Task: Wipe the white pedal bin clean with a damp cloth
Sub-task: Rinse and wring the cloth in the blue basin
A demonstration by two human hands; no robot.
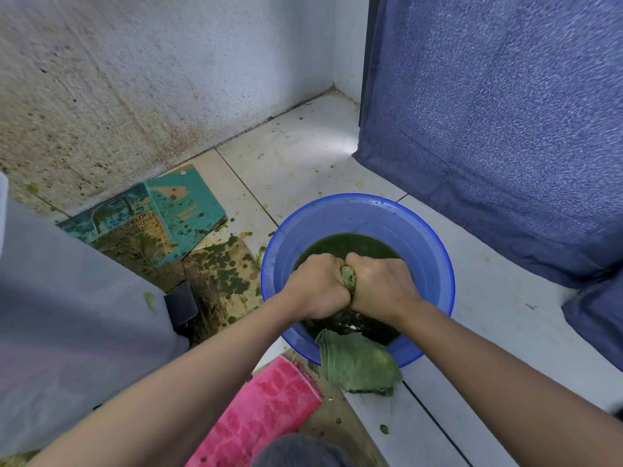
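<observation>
The white pedal bin [67, 315] fills the left side, its black pedal [182, 306] at floor level and a green smear on its wall. A blue basin [364, 217] of dark green water stands on the floor to its right. Over the water my left hand [317, 284] and my right hand [381, 284] are fisted side by side and grip a green-stained cloth [349, 278] that shows only between them. A second green-stained cloth [360, 362] hangs over the basin's near rim.
Stained cardboard and a teal printed sheet [175, 210] lie on the tiled floor beside the bin, spattered green. A pink cloth [266, 409] lies at the near edge. A blue curtain [505, 129] hangs on the right. A stained wall [135, 79] stands behind.
</observation>
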